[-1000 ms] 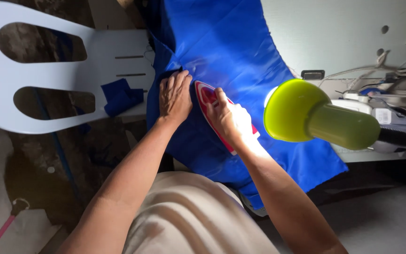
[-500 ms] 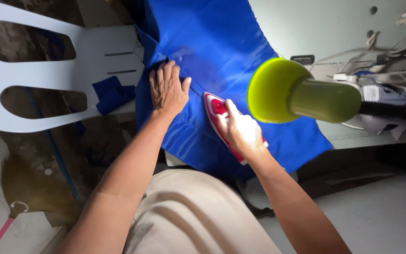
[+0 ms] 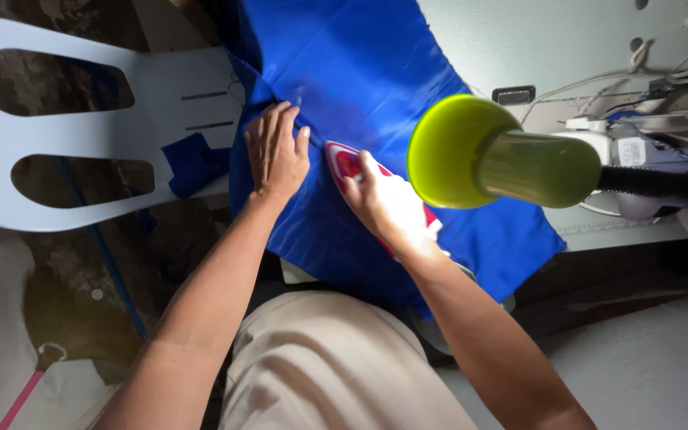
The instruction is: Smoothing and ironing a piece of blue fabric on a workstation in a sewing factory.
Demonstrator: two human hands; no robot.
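Observation:
A large blue cloth (image 3: 376, 72) lies spread over a pale work surface and hangs over its near edge. My left hand (image 3: 276, 151) rests flat on the cloth near its left edge, fingers together and pointing away from me. My right hand (image 3: 388, 203) grips a red and white clothes iron (image 3: 344, 162), which sits on the cloth just right of my left hand. Most of the iron is hidden under my hand.
A yellow-green lamp shade (image 3: 471, 155) on a dark arm hangs over the cloth at the right. A white plastic chair back (image 3: 81, 135) with two cut-outs stands at the left. Cables and white devices (image 3: 639, 135) crowd the far right. A small blue scrap (image 3: 193, 159) lies on the chair.
The iron and my right hand slid back toward me, then forward again beside my left hand. My left hand stayed pressed on the cloth. The view shifted slightly.

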